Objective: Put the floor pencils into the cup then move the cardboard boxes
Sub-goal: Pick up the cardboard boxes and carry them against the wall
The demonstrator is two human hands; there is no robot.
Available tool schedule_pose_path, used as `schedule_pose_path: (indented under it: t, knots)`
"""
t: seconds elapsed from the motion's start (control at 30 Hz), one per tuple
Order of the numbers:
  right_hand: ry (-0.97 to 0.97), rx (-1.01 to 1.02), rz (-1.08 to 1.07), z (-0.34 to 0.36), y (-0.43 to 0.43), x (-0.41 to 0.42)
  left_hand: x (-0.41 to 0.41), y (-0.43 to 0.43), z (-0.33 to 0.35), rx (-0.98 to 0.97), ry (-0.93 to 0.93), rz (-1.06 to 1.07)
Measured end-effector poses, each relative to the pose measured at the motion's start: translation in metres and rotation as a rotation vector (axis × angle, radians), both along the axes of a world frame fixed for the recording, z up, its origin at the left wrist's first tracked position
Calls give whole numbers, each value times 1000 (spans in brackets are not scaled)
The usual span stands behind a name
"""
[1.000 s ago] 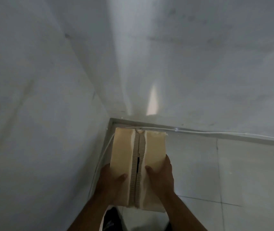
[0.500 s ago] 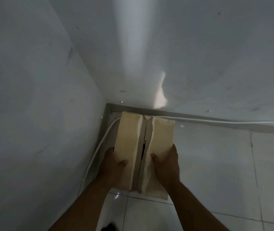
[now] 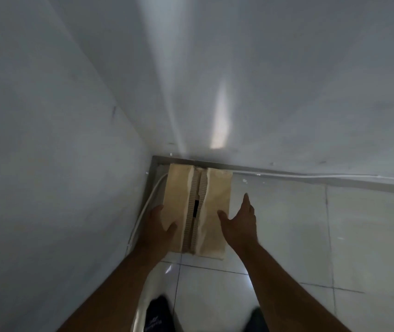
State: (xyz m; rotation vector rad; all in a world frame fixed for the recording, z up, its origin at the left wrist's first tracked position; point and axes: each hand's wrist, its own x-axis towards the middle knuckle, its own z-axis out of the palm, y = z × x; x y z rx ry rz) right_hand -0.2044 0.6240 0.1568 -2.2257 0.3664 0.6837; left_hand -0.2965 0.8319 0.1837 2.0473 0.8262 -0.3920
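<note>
My cardboard box [image 3: 181,209], torn along its corrugated middle seam, sits in the corner on glossy floor tiles [image 3: 287,224] beside a white cable [image 3: 148,204], left hand [image 3: 158,226] touching it, right hand [image 3: 239,224] spread open.

Single head-worn wide-angle view, looking steeply forward and down from standing height into a room corner. Close over both bare forearms; tan corrugated cardboard box [image 3: 197,209] centred just ahead of the hands, pale glossy floor tiles [image 3: 287,236] right of them.
</note>
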Motion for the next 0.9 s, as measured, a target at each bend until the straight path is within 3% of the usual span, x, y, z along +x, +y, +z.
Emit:
schedule_pose_path:
  t: [0.13, 0.3, 0.6, 0.9]
  knots:
    - [-7, 23, 16, 88, -9, -6, 0, -19, 101, -41, -38, -56]
    - [-44, 62, 67, 223, -24, -17, -3, -34, 224, 67, -81, -204]
    - [-210, 39, 187, 449, -82, -63, -33, -62, 431, 163, -168, -250]
    - [-337, 37, 276, 540, -140, -104, -98, -78, 506, 202, -238, -297]
